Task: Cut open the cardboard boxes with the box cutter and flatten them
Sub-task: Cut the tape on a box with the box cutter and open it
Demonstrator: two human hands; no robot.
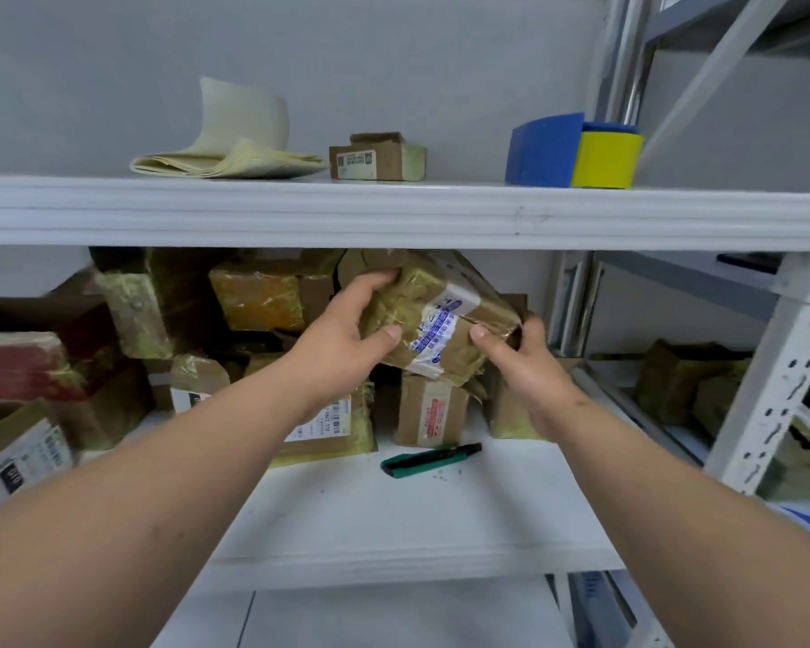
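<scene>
**Q:** While both hands are up on the box, where is the cutter?

**Me:** On the bare white shelf (440, 516), nearer the front edge than any box. Box cutter (430, 459): green plastic body, black tip, long axis running left-low to right-high, tip toward the right upright. It lies below and just left of my right hand (529, 367), well right of the left forearm. Right hand is nearer; judged the reaching hand.

**Q:** And the hands?

**Me:** Left hand (347, 329) grips the taped box (440, 320), fingers curled over its top left edge, thumb on the front face. Right hand grips the lower right corner, thumb pressed on the front. Box is tilted, lifted clear of the pile, just under the upper shelf's lip.

**Q:** Surface?

**Me:** Brown cardboard, wrapped in wrinkled glossy yellowish tape; white printed tape band crosses the front. Behind it, stacked boxes (263, 297), likewise taped, toward the rear wall.
</scene>
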